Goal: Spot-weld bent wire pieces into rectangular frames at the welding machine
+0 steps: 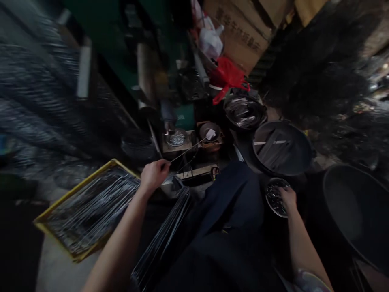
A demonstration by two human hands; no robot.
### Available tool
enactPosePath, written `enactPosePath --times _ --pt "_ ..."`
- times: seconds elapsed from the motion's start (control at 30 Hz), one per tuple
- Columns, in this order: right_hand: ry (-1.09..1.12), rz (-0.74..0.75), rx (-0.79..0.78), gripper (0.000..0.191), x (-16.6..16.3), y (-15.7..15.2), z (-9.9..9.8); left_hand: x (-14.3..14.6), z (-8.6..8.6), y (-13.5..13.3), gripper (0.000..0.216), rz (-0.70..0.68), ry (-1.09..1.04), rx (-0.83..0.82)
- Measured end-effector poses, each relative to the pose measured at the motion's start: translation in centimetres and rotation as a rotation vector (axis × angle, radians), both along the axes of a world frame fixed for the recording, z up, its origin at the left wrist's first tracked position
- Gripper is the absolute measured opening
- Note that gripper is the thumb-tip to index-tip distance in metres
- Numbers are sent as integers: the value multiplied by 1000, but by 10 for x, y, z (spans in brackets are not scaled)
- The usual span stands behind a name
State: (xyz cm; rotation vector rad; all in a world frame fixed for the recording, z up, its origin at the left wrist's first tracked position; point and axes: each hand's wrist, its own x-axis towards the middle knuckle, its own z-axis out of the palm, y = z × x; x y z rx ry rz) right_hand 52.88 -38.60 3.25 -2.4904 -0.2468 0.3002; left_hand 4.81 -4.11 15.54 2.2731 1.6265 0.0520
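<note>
My left hand (pixel 154 176) is closed, pinching the near end of a thin metal rod (pixel 187 152) that slants away to the right. Its far end reaches toward a round dish (pixel 204 130) with a small pale piece on it. At the right, my right hand (pixel 288 198) dips into a round bowl (pixel 270 202) of small shiny metal parts; the fingers look bunched together, and what they grip cannot be made out. Long thin rods (pixel 165 233) lie in a bundle beside my left forearm.
A yellow crate (pixel 60 207) full of long metal rods stands at the left. Ahead is a green machine (pixel 103 24) with a plate of small metal pieces (pixel 176 138). On the right are a lidded-looking dark tub (pixel 282 148), another large container (pixel 358 215), a red bag (pixel 229 75) and a cardboard box (pixel 240 32).
</note>
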Motion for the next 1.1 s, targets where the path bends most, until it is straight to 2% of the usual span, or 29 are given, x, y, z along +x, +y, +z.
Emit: enactPosePath --times 0.17,0.3,0.4,0.47,0.57,0.67,0.73,0.8,0.87,1.03,1.1 --pt "28 -21 145 32 -3 21 23 -36 -8 -7 37 41 -332 23" --pt "-6 186 334 46 -29 72 57 -45 -9 -15 36 55 -496 32" --pt "-28 461 441 46 -76 133 86 -39 -4 -22 34 65 -586 34" --pt "99 696 449 43 -118 175 98 -35 2 -28 33 76 -631 52" --pt "247 981 418 33 -183 223 101 -33 11 -36 31 104 -664 83" --pt "276 1099 428 25 -235 252 95 -38 16 -41 30 125 -690 99" --pt "189 1171 470 22 -258 266 95 -43 17 -42 29 138 -689 110" --pt "51 1211 514 19 -274 277 97 -47 18 -41 28 155 -672 123" --pt "44 1182 537 19 -284 288 99 -49 18 -41 26 171 -659 141" --pt "536 1022 585 34 -302 310 99 -50 16 -39 24 181 -645 184" --pt "646 969 636 38 -311 316 99 -50 15 -39 24 184 -631 195"
